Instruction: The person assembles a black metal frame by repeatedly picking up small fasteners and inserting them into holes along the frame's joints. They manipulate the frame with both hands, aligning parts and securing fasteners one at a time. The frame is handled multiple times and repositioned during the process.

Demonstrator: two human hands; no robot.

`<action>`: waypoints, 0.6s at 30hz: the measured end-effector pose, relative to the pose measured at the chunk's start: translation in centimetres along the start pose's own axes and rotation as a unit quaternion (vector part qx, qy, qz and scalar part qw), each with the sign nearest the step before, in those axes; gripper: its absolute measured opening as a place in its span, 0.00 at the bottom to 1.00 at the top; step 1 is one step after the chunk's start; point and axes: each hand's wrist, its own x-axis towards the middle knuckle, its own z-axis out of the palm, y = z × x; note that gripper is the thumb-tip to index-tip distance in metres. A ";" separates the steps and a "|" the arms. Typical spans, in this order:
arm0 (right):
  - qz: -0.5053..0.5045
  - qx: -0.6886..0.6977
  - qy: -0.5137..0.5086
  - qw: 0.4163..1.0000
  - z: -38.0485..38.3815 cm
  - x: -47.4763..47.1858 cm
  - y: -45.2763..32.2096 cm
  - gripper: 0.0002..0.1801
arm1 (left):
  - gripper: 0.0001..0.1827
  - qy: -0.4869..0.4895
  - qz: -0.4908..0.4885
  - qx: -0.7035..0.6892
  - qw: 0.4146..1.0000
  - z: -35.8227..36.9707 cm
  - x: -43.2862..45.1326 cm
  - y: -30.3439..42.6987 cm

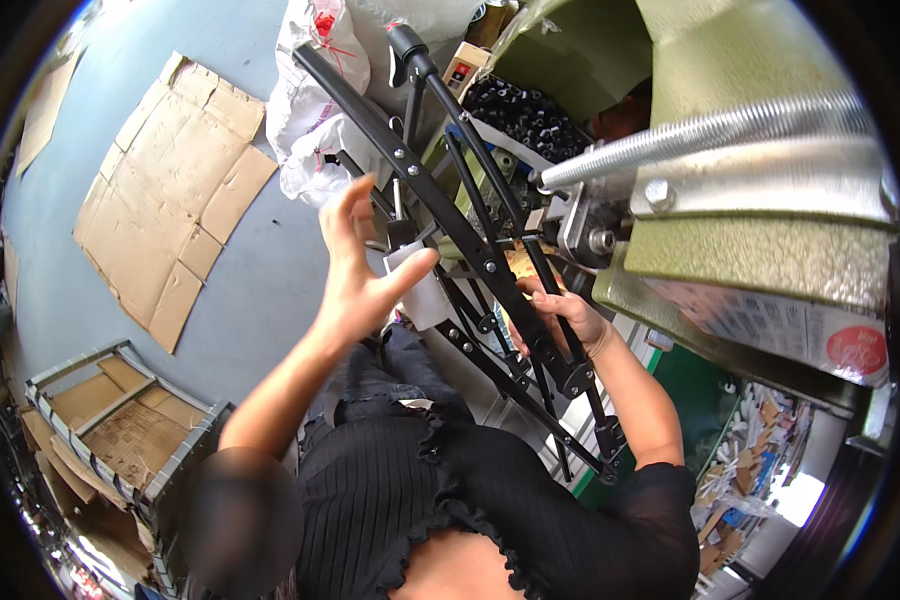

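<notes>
A folding frame of riveted black metal tubes (454,219) lies slantwise in front of me, its joints fastened with shiny rivets. My right hand (574,324) is closed around one of its lower tubes, with some fingers hidden behind the bars. To the left of the frame, my left hand (354,281) is raised with thumb and fingers spread and nothing in it. Just beyond its thumb is a pale grey block (424,300), whose kind I cannot tell. The frame's middle reaches close to the metal head (581,232) of a green machine (757,262).
A coil spring (705,146) runs along the machine. Small black plastic parts (521,112) fill a container behind the frame. White sacks (319,142) stand at the back. Flattened cardboard (172,202) lies on the grey floor, and a wire-mesh cage (127,420) stands at left.
</notes>
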 end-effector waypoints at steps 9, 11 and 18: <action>-0.250 -0.425 0.274 0.826 -13.2 4.3 -7.4 0.20 | 0.03 -0.339 0.301 0.420 0.786 4.3 9.3 1.3; -0.293 -0.638 0.389 0.596 -5.9 8.5 -12.9 0.12 | 0.03 -0.307 0.276 0.430 0.803 3.6 8.2 0.7; -0.149 -0.818 0.413 0.373 -6.4 12.5 -14.8 0.11 | 0.01 -0.282 0.264 0.456 0.802 3.7 7.2 1.6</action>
